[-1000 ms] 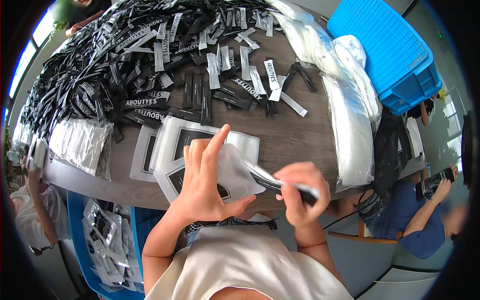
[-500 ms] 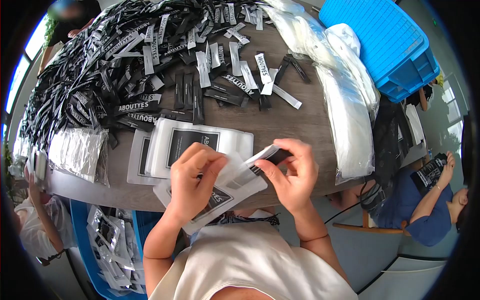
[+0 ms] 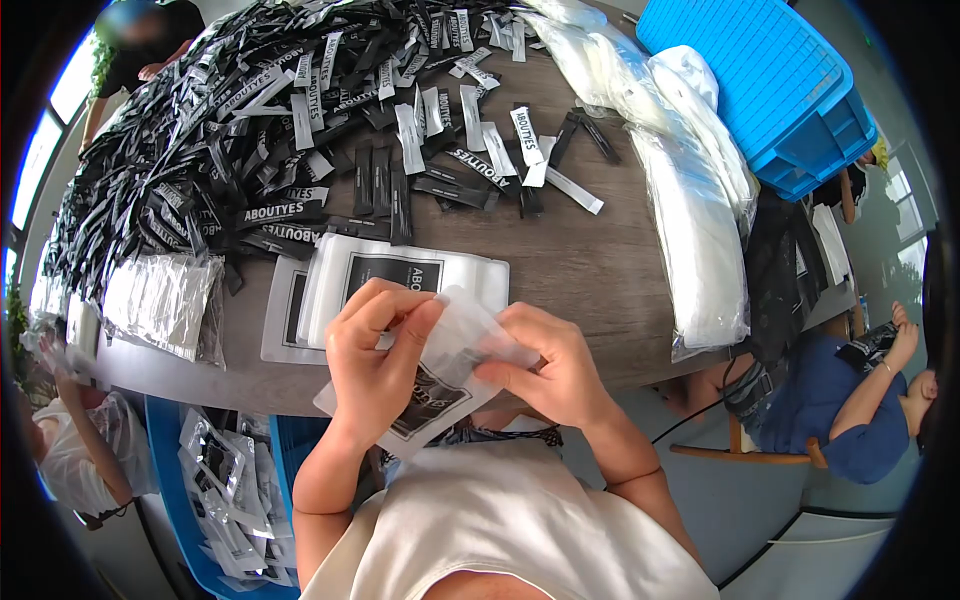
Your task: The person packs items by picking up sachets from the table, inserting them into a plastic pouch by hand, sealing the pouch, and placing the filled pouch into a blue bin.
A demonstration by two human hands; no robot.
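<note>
A translucent bag with a black printed label [image 3: 430, 400] is held between both hands at the table's front edge. My left hand [image 3: 375, 350] pinches its upper left edge, fingers closed. At the bag's right side my right hand [image 3: 545, 365] has thumb and fingers closed on its edge. Whatever is inside the bag is blurred through the frosted plastic. Just beyond the hands lies a stack of similar white bags with black labels [image 3: 480, 283]. Several black and white sachets [image 3: 400, 205] lie behind that stack.
A large heap of sachets [image 3: 220, 130] covers the back left. A clear pack of white sticks [image 3: 160, 305] sits left. Long plastic-wrapped bundles [image 3: 700, 260] and a blue crate [image 3: 750, 80] stand right. A blue bin [image 3: 175, 510] holds filled bags. People sit on both sides.
The dark packet in my right hand has gone from view at the bag's mouth. My right hand has moved left onto the bag, and my left hand has closed on its edge.
</note>
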